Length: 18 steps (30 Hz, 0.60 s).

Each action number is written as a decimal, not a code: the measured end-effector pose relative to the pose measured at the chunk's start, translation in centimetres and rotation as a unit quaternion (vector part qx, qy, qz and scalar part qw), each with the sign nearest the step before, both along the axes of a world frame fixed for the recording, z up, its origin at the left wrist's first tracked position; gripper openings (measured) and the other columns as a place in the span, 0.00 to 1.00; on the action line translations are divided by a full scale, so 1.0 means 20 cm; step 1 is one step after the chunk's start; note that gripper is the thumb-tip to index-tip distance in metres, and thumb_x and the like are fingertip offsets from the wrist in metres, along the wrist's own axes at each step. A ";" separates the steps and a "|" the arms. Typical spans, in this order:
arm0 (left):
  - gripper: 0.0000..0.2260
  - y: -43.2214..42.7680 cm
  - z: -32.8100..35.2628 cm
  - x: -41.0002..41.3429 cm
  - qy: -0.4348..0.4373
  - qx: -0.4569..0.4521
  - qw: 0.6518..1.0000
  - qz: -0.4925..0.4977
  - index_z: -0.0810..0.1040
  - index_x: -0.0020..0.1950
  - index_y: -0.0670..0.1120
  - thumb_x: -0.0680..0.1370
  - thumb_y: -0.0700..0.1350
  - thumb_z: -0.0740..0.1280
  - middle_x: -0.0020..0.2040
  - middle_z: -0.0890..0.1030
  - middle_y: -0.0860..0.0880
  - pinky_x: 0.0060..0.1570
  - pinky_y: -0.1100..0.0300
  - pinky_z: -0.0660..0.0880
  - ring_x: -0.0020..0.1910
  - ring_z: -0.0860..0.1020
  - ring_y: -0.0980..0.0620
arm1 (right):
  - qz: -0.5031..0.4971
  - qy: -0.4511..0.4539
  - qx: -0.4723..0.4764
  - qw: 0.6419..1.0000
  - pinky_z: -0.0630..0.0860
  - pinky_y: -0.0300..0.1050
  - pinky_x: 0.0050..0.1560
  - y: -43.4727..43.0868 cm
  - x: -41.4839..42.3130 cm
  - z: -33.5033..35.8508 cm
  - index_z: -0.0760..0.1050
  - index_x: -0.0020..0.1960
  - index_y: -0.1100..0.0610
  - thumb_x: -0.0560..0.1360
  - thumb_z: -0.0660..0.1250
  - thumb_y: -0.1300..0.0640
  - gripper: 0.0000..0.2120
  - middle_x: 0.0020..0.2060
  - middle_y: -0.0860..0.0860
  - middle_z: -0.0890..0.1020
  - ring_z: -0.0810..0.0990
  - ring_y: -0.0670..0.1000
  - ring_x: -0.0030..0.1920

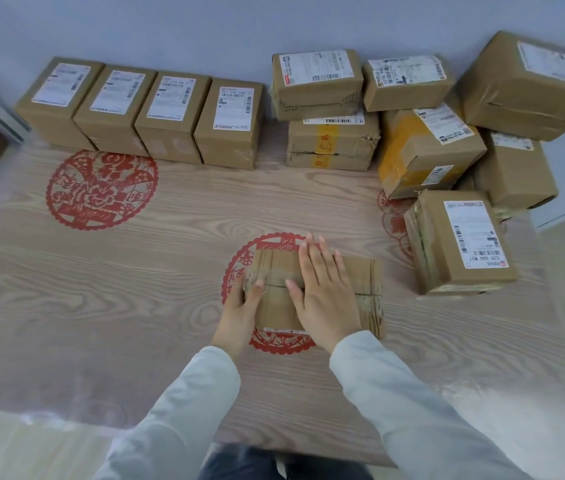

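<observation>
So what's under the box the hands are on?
A red round motif printed on the wood-grain mat; its rim shows around the box on the left, far and near sides. Its middle is covered by the box.

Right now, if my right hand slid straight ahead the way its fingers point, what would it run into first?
Probably the yellow-taped box, the lower of two stacked ones, near its left corner. Your right hand lies flat on the small box, and only bare mat shows between.

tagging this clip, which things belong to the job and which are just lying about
In hand: taped box, left hand gripping its end, right hand flat on top.
Lying about: row of four boxes, pile of boxes, red paper-cut.
</observation>
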<state>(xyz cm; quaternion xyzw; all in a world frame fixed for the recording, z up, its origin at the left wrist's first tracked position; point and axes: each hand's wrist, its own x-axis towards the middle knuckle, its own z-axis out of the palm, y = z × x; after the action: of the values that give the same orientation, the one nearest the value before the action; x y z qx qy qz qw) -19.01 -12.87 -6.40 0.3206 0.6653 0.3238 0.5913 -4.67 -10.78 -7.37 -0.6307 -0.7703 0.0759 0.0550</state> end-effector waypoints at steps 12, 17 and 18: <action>0.30 -0.02 -0.04 -0.02 -0.007 0.015 1.000 -0.010 0.62 0.75 0.52 0.77 0.61 0.63 0.70 0.72 0.50 0.69 0.49 0.67 0.67 0.71 0.50 | 0.012 0.022 -0.017 1.000 0.41 0.47 0.75 -0.01 0.00 0.01 0.55 0.75 0.64 0.80 0.44 0.44 0.32 0.76 0.57 0.57 0.52 0.54 0.76; 0.32 -0.07 0.00 -0.08 -0.039 0.050 0.998 -0.002 0.64 0.74 0.59 0.72 0.66 0.64 0.71 0.69 0.58 0.71 0.55 0.62 0.69 0.67 0.58 | -0.049 0.267 -0.024 0.962 0.35 0.37 0.72 -0.10 0.15 0.18 0.42 0.75 0.46 0.74 0.51 0.35 0.35 0.75 0.42 0.42 0.36 0.40 0.74; 0.32 -0.09 0.01 -0.10 -0.039 0.058 0.998 -0.001 0.64 0.74 0.58 0.71 0.65 0.63 0.71 0.69 0.60 0.69 0.59 0.62 0.69 0.67 0.60 | -0.077 0.304 -0.010 0.949 0.38 0.40 0.73 -0.14 0.19 0.21 0.42 0.74 0.43 0.73 0.55 0.36 0.35 0.75 0.41 0.43 0.37 0.39 0.74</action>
<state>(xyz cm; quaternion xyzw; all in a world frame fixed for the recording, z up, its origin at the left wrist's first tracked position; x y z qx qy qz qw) -21.00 -14.69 -6.28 0.3421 0.6218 0.3730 0.5977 -0.88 -13.67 -3.15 -0.6357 -0.6654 0.2670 0.2862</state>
